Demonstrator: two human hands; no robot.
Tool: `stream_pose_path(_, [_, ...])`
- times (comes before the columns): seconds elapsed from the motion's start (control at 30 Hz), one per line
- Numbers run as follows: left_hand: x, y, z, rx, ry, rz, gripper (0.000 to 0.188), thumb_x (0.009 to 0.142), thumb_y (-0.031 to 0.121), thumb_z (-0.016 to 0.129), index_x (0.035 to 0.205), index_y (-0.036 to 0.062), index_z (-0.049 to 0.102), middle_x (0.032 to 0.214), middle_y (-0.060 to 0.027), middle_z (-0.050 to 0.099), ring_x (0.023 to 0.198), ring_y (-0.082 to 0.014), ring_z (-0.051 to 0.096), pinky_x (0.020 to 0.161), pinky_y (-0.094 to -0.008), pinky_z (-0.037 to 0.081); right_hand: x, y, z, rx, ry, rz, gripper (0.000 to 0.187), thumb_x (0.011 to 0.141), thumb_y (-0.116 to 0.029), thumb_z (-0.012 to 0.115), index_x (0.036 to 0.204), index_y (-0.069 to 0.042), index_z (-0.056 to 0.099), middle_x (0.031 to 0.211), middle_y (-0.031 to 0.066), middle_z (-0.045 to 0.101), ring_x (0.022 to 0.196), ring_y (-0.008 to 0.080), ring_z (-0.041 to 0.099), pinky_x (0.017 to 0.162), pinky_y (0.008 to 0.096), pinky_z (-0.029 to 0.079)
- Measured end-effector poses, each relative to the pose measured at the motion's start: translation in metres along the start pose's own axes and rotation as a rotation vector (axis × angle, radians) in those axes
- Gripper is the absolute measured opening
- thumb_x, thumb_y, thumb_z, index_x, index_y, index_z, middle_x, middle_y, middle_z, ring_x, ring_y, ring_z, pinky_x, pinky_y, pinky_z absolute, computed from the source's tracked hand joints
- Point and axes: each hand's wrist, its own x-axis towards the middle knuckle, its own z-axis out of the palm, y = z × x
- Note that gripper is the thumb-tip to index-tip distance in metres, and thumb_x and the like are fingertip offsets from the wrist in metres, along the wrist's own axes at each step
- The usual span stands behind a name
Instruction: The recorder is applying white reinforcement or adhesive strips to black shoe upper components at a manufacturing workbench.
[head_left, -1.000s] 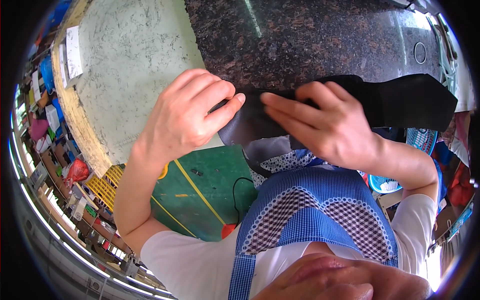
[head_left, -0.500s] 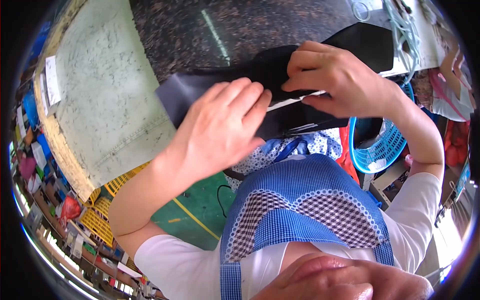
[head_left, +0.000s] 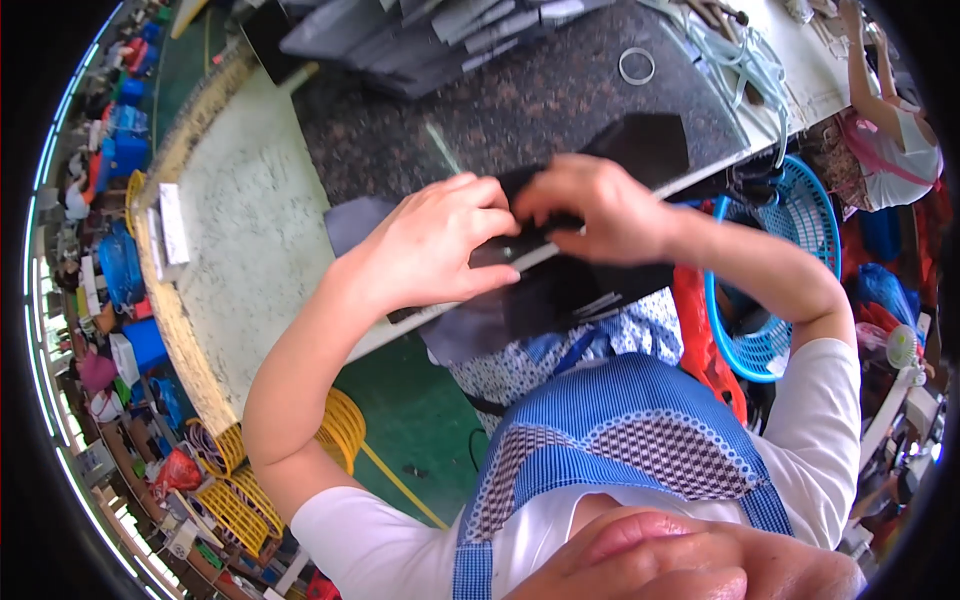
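Note:
A black, smooth, leather-like piece [head_left: 645, 150] lies across the near edge of the dark speckled stone slab [head_left: 370, 135]. Part of it hangs over the edge towards my lap, and a pale strip of the edge shows between its far and near parts. My left hand [head_left: 430, 245] is closed on the middle of the piece, fingers bent over the far part and thumb stretched along the near flap. Just to the right, my right hand [head_left: 605, 210] curls its fingers and thumb about the same piece; its fingertips are slightly blurred. Both hands almost meet there.
Stacked dark grey pieces [head_left: 430, 40] lie at the slab's far side. A clear ring [head_left: 636, 66] and pale tubing [head_left: 750, 75] are to the right. Beside my right arm stands a blue basket [head_left: 730, 335]; yellow baskets [head_left: 340, 430] are at lower left. Another person [head_left: 895, 150] is at far right.
The view has shifted, showing more of the slab and the stacked pieces. My right hand has come nearer my left, and the left thumb now lies on the near flap.

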Motion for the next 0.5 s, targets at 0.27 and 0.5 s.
stream_pose_path(0.27, [0.08,-0.019,-0.106,0.559,0.733,0.107,0.024,0.091,0.013,0.075,0.113,0.0051,0.073,0.116,-0.0115,0.073,0.103,-0.03,0.071,0.089,-0.0363,0.056,-0.104,-0.005,0.102,-0.167,-0.282,0.043,0.029,0.074,-0.013,0.072,0.099,-0.005,0.064,0.091,0.0099,0.068,0.09,0.0323,0.067,0.076,0.043,0.056])
stream_pose_path(0.5, [0.098,-0.091,-0.152,0.106,0.672,-0.114,0.034,0.095,0.012,0.076,0.128,0.0078,0.071,0.118,-0.0046,0.074,0.105,-0.0132,0.071,0.092,-0.0298,0.056,-0.07,-0.029,-0.048,0.371,-0.1,0.196,0.026,0.094,-0.015,0.075,0.116,-0.001,0.072,0.101,0.0138,0.073,0.095,0.0255,0.073,0.082,0.0368,0.058])
